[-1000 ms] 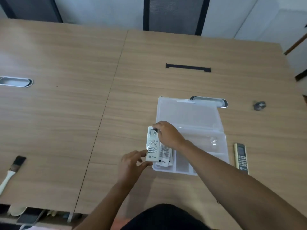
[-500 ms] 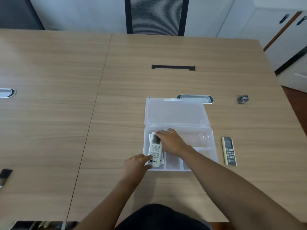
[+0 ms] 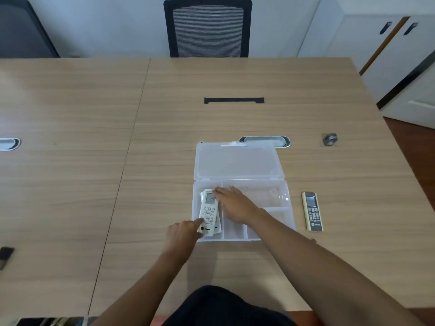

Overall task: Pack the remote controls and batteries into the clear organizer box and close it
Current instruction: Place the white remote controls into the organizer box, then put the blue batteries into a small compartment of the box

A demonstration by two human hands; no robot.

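Note:
The clear organizer box (image 3: 280,231) lies open on the wooden table, its lid (image 3: 237,161) folded back flat behind it. A white remote (image 3: 208,214) lies in the box's left compartment on top of another white remote whose edge shows beneath. My left hand (image 3: 182,234) touches the white remote's near end with its fingertips. My right hand (image 3: 235,204) rests over the box with fingertips on the remote's far end. A beige and black remote (image 3: 312,211) lies on the table right of the box.
A small grey object (image 3: 330,139) sits at the back right of the table. A cable grommet (image 3: 264,141) lies behind the lid, another grommet (image 3: 9,144) at far left. A black slot (image 3: 234,100) is mid-table. A mesh chair (image 3: 208,27) stands beyond.
The white remote has gone from the box's left edge down into the left compartment, onto the other remote. Both hands stayed on its ends. The view shifted, so the brush left the frame.

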